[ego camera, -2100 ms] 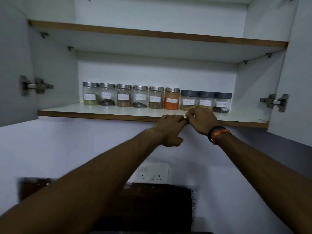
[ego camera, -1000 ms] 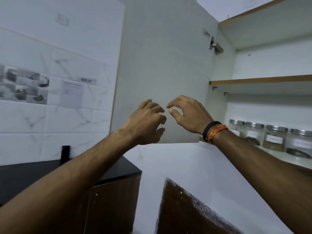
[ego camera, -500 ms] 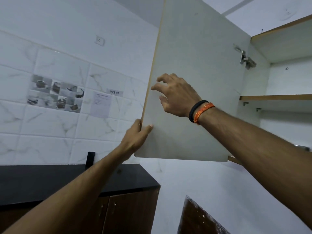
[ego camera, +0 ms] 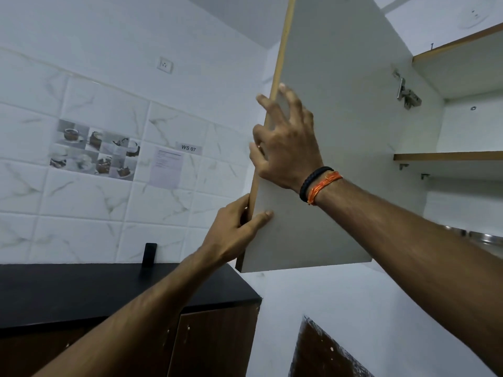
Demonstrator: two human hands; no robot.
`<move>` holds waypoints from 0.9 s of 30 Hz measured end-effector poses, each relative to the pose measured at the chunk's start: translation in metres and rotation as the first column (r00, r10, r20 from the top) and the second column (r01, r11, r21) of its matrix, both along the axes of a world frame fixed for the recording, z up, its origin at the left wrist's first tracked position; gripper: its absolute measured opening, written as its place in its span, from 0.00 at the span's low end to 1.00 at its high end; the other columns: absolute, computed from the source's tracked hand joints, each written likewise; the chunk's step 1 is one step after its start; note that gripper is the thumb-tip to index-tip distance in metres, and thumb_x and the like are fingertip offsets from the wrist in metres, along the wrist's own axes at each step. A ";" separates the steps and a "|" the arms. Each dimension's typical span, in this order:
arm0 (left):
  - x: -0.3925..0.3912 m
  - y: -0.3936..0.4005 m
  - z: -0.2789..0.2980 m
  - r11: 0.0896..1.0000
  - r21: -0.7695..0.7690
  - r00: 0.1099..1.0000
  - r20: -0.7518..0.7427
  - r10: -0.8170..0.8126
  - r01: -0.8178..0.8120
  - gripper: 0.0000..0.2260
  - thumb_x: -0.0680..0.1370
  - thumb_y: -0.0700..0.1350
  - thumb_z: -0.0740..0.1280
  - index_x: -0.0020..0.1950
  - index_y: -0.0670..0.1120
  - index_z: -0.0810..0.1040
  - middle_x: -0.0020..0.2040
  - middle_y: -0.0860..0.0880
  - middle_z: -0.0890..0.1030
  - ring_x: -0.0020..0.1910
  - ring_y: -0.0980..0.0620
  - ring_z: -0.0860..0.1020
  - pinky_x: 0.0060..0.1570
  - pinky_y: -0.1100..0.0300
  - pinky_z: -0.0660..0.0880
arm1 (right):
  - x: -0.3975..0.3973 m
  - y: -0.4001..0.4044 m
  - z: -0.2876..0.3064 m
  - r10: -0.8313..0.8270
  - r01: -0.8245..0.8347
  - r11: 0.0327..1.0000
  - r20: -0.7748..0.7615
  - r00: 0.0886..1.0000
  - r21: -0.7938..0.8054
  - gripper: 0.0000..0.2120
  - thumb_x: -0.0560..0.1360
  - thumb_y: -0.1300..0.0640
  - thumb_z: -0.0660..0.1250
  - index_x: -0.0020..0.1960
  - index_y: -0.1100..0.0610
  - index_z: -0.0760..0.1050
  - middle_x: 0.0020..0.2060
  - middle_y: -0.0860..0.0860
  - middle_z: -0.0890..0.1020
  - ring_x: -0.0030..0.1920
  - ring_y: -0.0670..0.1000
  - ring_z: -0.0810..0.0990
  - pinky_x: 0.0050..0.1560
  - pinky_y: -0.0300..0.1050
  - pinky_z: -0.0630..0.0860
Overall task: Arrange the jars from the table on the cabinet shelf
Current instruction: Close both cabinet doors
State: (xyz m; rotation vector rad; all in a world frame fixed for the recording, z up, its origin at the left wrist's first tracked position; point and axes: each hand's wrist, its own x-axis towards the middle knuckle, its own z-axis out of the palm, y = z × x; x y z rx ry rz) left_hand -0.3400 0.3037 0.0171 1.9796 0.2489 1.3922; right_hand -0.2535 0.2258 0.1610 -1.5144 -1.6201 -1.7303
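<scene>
The cabinet's white left door [ego camera: 340,126] stands swung out in the middle of the view. My left hand [ego camera: 234,229] grips its wooden outer edge low down, thumb on the inner face. Higher up, my right hand [ego camera: 285,145], with black and orange wristbands, holds the same edge, its fingers wrapped round it. Behind my right forearm, only the metal lids of jars [ego camera: 487,238] show at the far right on the cabinet shelf. An upper shelf [ego camera: 449,157] shows nothing on its visible part.
A black countertop [ego camera: 109,289] over brown cabinet doors runs along the tiled wall at lower left. A small black object [ego camera: 149,254] leans against the tiles. A door hinge [ego camera: 407,95] sits at the cabinet's side. A dark wooden panel [ego camera: 326,352] is at the bottom right.
My view turned left from the row of jars to the left door. Both hands left the shelf edge; the left took the door's edge, then the right closed on it too.
</scene>
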 end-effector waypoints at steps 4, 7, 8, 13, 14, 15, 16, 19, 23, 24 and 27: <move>0.008 -0.020 -0.001 0.993 0.105 0.998 0.005 -0.060 0.059 0.11 0.77 0.57 0.66 0.58 0.58 0.78 0.52 0.58 0.85 0.49 0.55 0.84 0.48 0.47 0.83 | 0.006 -0.027 -0.004 0.106 -0.108 0.989 0.018 0.994 0.102 0.10 0.71 0.51 0.62 0.41 0.56 0.79 0.65 0.50 0.78 0.77 0.63 0.60 0.63 0.60 0.70; 0.021 -0.043 -0.003 0.976 0.134 0.983 0.030 -0.179 0.174 0.18 0.77 0.52 0.66 0.66 0.60 0.72 0.57 0.59 0.82 0.55 0.55 0.82 0.53 0.48 0.81 | 0.012 -0.051 -0.005 0.206 -0.210 0.968 0.040 0.978 0.139 0.09 0.70 0.52 0.65 0.41 0.56 0.80 0.62 0.49 0.80 0.77 0.62 0.62 0.61 0.59 0.72; 0.026 -0.051 -0.003 0.964 0.135 0.970 0.043 -0.238 0.231 0.21 0.76 0.50 0.66 0.69 0.59 0.70 0.58 0.58 0.81 0.56 0.53 0.81 0.54 0.49 0.81 | 0.015 -0.059 -0.005 0.229 -0.233 0.962 0.040 0.973 0.146 0.08 0.70 0.53 0.65 0.41 0.56 0.80 0.62 0.49 0.80 0.77 0.62 0.62 0.62 0.59 0.72; 0.046 -0.093 -0.006 0.849 0.046 0.849 0.027 -0.528 0.526 0.30 0.71 0.50 0.69 0.72 0.57 0.66 0.59 0.55 0.79 0.59 0.51 0.80 0.54 0.55 0.81 | 0.029 -0.103 -0.007 0.342 -0.341 0.925 0.029 0.939 0.167 0.06 0.70 0.57 0.68 0.39 0.58 0.81 0.63 0.51 0.81 0.77 0.63 0.63 0.71 0.56 0.69; 0.050 -0.103 -0.006 0.824 0.019 0.824 0.023 -0.567 0.567 0.31 0.69 0.52 0.70 0.72 0.56 0.66 0.58 0.56 0.80 0.57 0.53 0.80 0.52 0.60 0.80 | 0.032 -0.113 -0.008 0.360 -0.359 0.918 0.029 0.933 0.170 0.05 0.70 0.58 0.68 0.39 0.59 0.81 0.63 0.52 0.81 0.76 0.64 0.63 0.72 0.54 0.68; 0.052 -0.112 -0.003 0.802 -0.002 0.802 0.023 -0.597 0.597 0.33 0.67 0.53 0.70 0.71 0.54 0.67 0.57 0.55 0.80 0.56 0.54 0.80 0.50 0.63 0.79 | 0.034 -0.122 -0.008 0.372 -0.371 0.912 0.029 0.928 0.173 0.05 0.69 0.59 0.68 0.39 0.60 0.81 0.63 0.53 0.81 0.76 0.65 0.64 0.73 0.54 0.68; 0.056 -0.121 -0.001 0.785 -0.003 0.785 0.027 -0.619 0.620 0.34 0.67 0.53 0.70 0.72 0.53 0.67 0.59 0.53 0.79 0.57 0.53 0.80 0.50 0.63 0.79 | 0.036 -0.131 -0.009 0.371 -0.370 0.912 0.029 0.928 0.177 0.05 0.69 0.60 0.68 0.39 0.60 0.81 0.63 0.53 0.81 0.76 0.65 0.64 0.72 0.54 0.69; 0.068 -0.149 0.008 0.800 0.089 0.801 0.034 -0.598 0.593 0.39 0.69 0.47 0.69 0.78 0.54 0.58 0.69 0.51 0.73 0.65 0.52 0.75 0.61 0.51 0.78 | 0.046 -0.160 -0.009 0.344 -0.345 0.920 0.039 0.938 0.183 0.05 0.69 0.62 0.68 0.39 0.63 0.82 0.62 0.56 0.80 0.74 0.66 0.66 0.73 0.47 0.67; 0.091 -0.186 0.012 0.815 0.151 0.825 -0.007 -0.565 0.559 0.46 0.68 0.48 0.69 0.80 0.61 0.46 0.79 0.55 0.58 0.76 0.54 0.62 0.71 0.43 0.68 | 0.063 -0.205 -0.009 0.278 -0.281 0.941 0.046 0.960 0.189 0.05 0.69 0.65 0.67 0.39 0.64 0.82 0.62 0.59 0.80 0.66 0.67 0.76 0.73 0.32 0.57; 0.098 -0.196 0.011 0.821 0.160 0.833 -0.014 -0.554 0.549 0.48 0.68 0.49 0.69 0.80 0.62 0.44 0.80 0.56 0.55 0.77 0.54 0.60 0.71 0.44 0.68 | 0.068 -0.217 -0.009 0.255 -0.258 0.946 0.043 0.966 0.195 0.04 0.69 0.65 0.68 0.39 0.65 0.82 0.62 0.60 0.80 0.64 0.65 0.78 0.73 0.33 0.59; 0.122 -0.227 0.009 0.850 0.209 0.869 0.001 -0.494 0.483 0.50 0.67 0.53 0.68 0.80 0.62 0.40 0.80 0.61 0.47 0.79 0.56 0.52 0.73 0.43 0.64 | 0.086 -0.252 -0.012 0.178 -0.178 0.957 0.020 0.984 0.230 0.05 0.70 0.66 0.68 0.41 0.65 0.83 0.64 0.59 0.79 0.60 0.56 0.81 0.70 0.51 0.72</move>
